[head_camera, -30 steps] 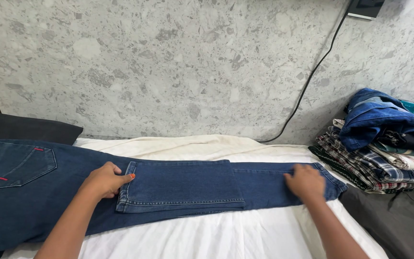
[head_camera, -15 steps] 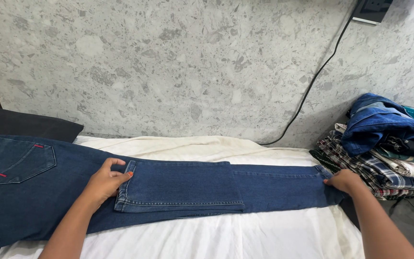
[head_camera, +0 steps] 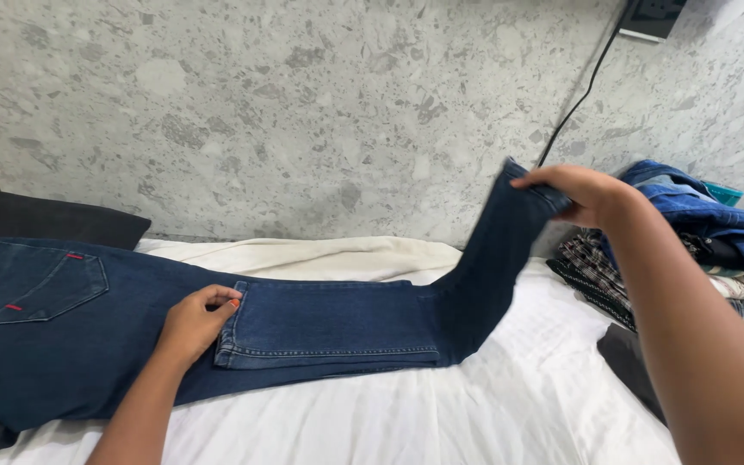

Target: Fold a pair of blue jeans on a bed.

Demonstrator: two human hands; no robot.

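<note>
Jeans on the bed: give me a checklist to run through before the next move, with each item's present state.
1. Right hand grips the leg end of the jeans: ok, it is lifted off the bed.
2. Left hand pins the jeans flat by the hem on top: ok.
3. Raised part hangs untwisted: ok, as far as shows.
4. Both leg ends held together: cannot tell, the fingers cover them.
5. White sheet beneath lies smooth: ok.
6. Pile of clothes stays apart from the raised leg: ok, it lies behind the hand.
</note>
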